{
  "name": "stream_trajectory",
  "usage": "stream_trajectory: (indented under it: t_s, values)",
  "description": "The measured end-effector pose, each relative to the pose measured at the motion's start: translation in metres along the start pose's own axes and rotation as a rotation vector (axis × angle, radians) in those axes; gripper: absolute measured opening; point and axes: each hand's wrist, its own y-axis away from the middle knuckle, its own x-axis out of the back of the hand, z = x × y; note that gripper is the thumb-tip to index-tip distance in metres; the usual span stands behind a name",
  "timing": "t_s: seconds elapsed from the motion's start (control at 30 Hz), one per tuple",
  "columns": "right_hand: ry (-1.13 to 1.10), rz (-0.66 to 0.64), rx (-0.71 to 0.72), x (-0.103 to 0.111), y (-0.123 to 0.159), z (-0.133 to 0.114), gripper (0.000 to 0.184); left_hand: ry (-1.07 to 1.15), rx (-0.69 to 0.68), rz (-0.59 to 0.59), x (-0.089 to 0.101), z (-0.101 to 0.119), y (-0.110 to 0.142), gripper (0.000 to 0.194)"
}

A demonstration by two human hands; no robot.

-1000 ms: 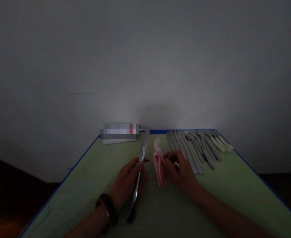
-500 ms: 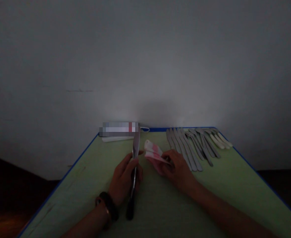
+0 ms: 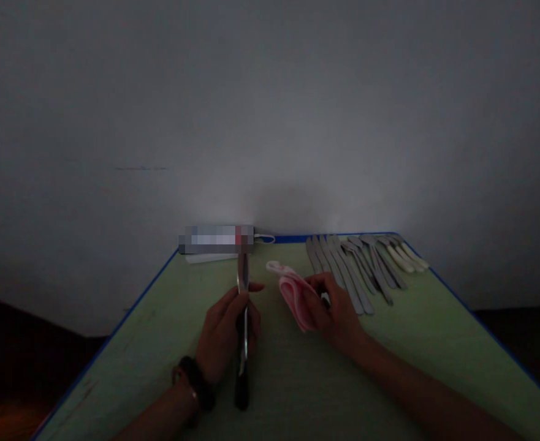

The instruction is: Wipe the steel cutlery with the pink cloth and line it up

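My left hand (image 3: 226,331) grips a table knife (image 3: 243,343) by its middle, blade pointing away from me, dark handle end near me above the green table (image 3: 159,343). A dark band sits on that wrist. My right hand (image 3: 336,309) is closed on a folded pink cloth (image 3: 292,291), held just right of the knife blade without touching it. The scene is dim.
A row of several metal knives and spoons (image 3: 357,269) lies at the table's far right, some with pale handles. A long white object (image 3: 217,245) with a cord lies along the far edge by the wall. The table has a blue rim.
The knife blade has turned from tilting right to pointing straight away, and my left hand has drifted slightly left. The pink cloth has been re-gathered in my right hand.
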Motion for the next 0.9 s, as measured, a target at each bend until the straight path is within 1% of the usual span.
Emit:
stream_trajectory:
  t_s: [0.07,0.17,0.27,0.37,0.43,0.53,0.63,0.7,0.73,0.83,0.9]
  values:
    - [-0.004,-0.003,0.0,0.0,0.0,0.001,0.009,-0.036,-0.04,0.011,0.001,-0.002,-0.001,0.038]
    - [-0.023,0.011,-0.01,0.001,0.0,0.005,0.006,-0.123,-0.161,0.049,0.003,-0.005,-0.004,0.036]
    - [-0.045,0.025,-0.019,0.0,-0.001,0.007,0.018,-0.166,-0.239,0.074,0.006,-0.006,-0.006,0.036]
    - [-0.071,0.007,-0.001,-0.001,-0.001,0.009,0.026,-0.169,-0.263,0.032,0.008,-0.007,-0.008,0.042]
    - [-0.086,0.005,0.009,-0.001,-0.001,0.008,0.025,-0.148,-0.259,0.016,0.008,-0.008,-0.009,0.041]
    - [-0.085,0.022,0.012,0.001,-0.001,0.005,0.023,-0.089,-0.218,-0.011,0.006,-0.009,-0.009,0.036]
    - [-0.041,0.018,0.043,0.002,-0.002,0.001,0.022,-0.072,-0.143,-0.091,0.003,-0.007,-0.007,0.036]
    - [-0.014,0.021,0.058,0.003,-0.002,-0.001,0.019,-0.114,-0.077,-0.161,0.001,-0.006,-0.005,0.035]
    - [-0.016,0.029,0.043,0.003,-0.003,-0.001,0.017,-0.135,-0.057,-0.198,0.001,-0.005,-0.004,0.033]
    - [-0.103,0.066,-0.087,0.003,-0.005,0.004,0.017,-0.14,-0.056,-0.318,0.0,-0.006,-0.002,0.028]
    - [-0.19,0.106,-0.175,0.003,-0.007,0.009,0.02,-0.101,-0.06,-0.404,0.001,-0.007,-0.002,0.034]
